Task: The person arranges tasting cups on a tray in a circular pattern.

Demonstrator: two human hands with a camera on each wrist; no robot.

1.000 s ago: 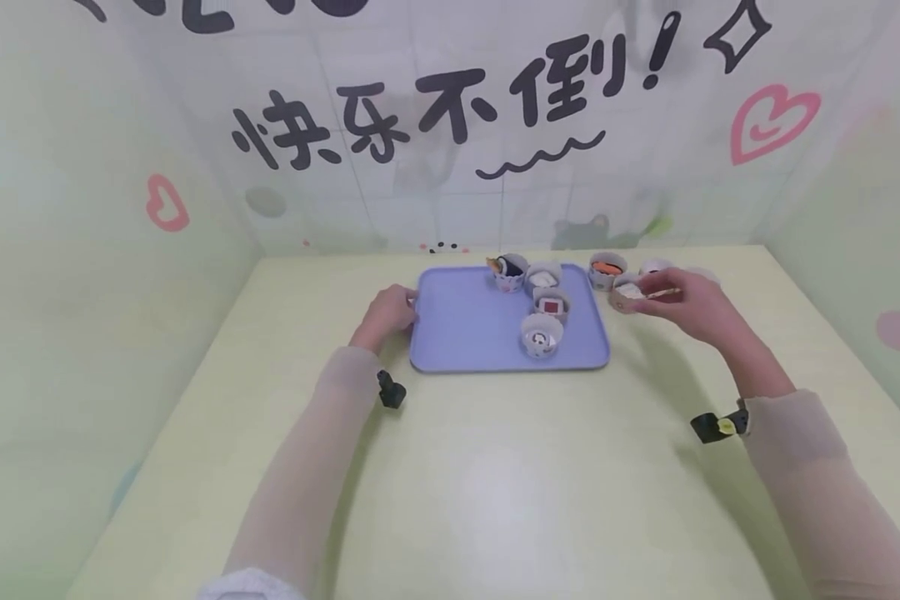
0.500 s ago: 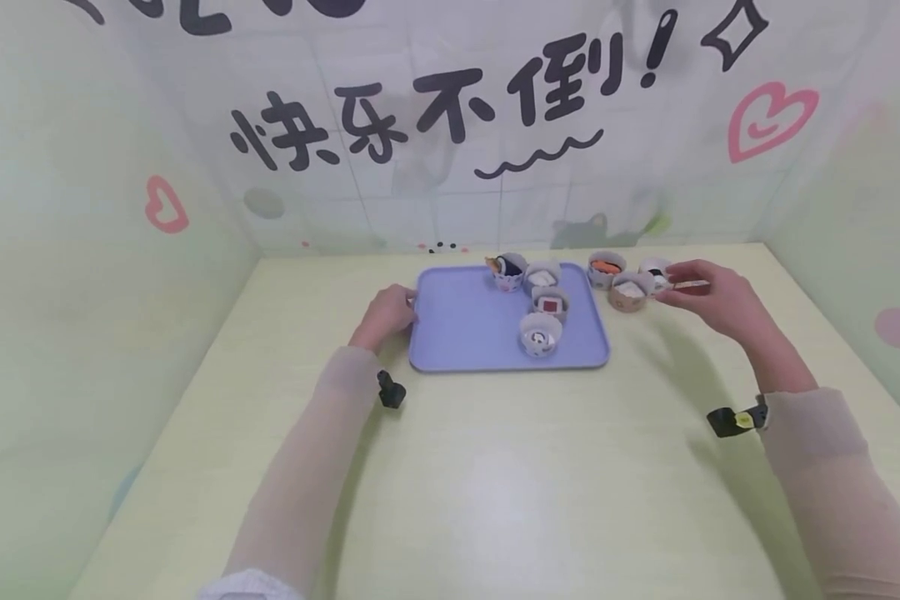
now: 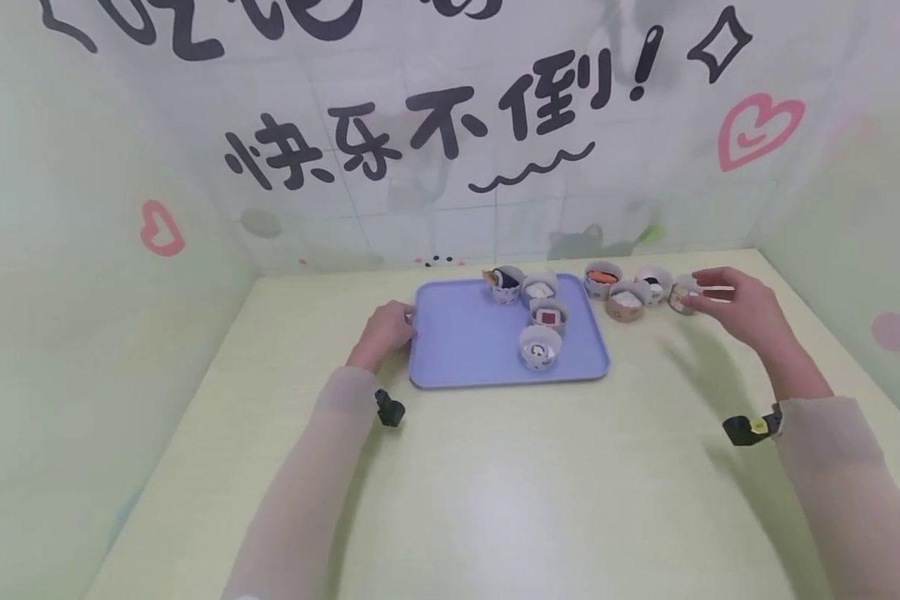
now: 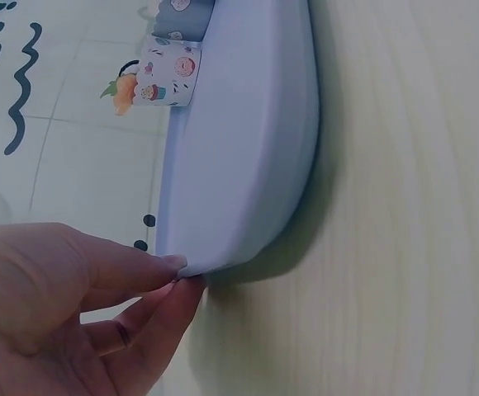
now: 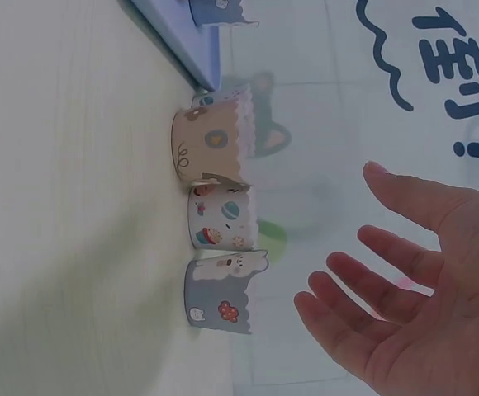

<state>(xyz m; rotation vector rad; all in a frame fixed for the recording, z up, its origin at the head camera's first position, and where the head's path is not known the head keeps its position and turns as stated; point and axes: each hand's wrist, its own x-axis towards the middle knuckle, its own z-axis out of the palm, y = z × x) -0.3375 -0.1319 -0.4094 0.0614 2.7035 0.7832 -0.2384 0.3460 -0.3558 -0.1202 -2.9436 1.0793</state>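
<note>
My left hand (image 3: pixel 382 333) pinches the left rim of a lilac tray (image 3: pixel 457 337) between thumb and fingers; the left wrist view shows the thumb (image 4: pixel 153 268) over the tray's edge. Several paper cups holding sushi-like pieces stand on the tray's right part, among them a cup with a dark roll (image 3: pixel 505 287) and a pale cup (image 3: pixel 540 350) near the front. My right hand (image 3: pixel 746 308) hovers at the rightmost loose cup, a grey one with a bear face (image 5: pixel 219 297). In the right wrist view its fingers are spread apart and hold nothing, above that cup's scalloped rim.
Beside the tray stand more paper cups: one with an orange piece (image 3: pixel 603 278), a brown one (image 3: pixel 625 308) and a white patterned one (image 5: pixel 219 219). The printed wall (image 3: pixel 390 233) rises right behind the table (image 3: pixel 495 483).
My right hand has moved right, from the brown cup past the white one to the rightmost cup. My left hand stays on the tray's edge. The head view has tilted up slightly.
</note>
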